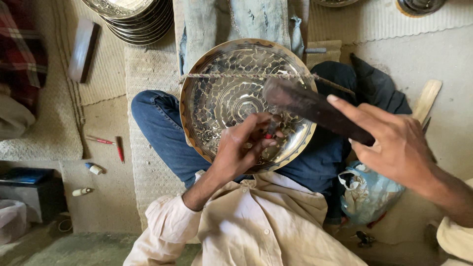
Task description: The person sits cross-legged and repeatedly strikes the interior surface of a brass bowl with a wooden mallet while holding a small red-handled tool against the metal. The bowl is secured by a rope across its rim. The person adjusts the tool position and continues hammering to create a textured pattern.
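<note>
The left hand (244,145) pinches a slim red-tipped chisel (270,131) against the round engraved brass plate (231,98) — largely patterned already; the right hand (394,145) clasps a dark wooden mallet (310,106).

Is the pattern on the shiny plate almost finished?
Mostly, it seems. The brass plate already carries scale-like patterning nearly all over. The left hand holds a small punch near the lower rim, the right hand raises a dark mallet. Any unfinished patch is hidden under the hand.

plate (224,98): glossy engraved brass-coloured metal;
hammer (315,109): dark, dull, worn wood or metal, cannot tell;
trousers (160,130): blue denim cloth;
shirt (256,221): matt cream cloth;
mat (148,162): rough woven fibre
</note>
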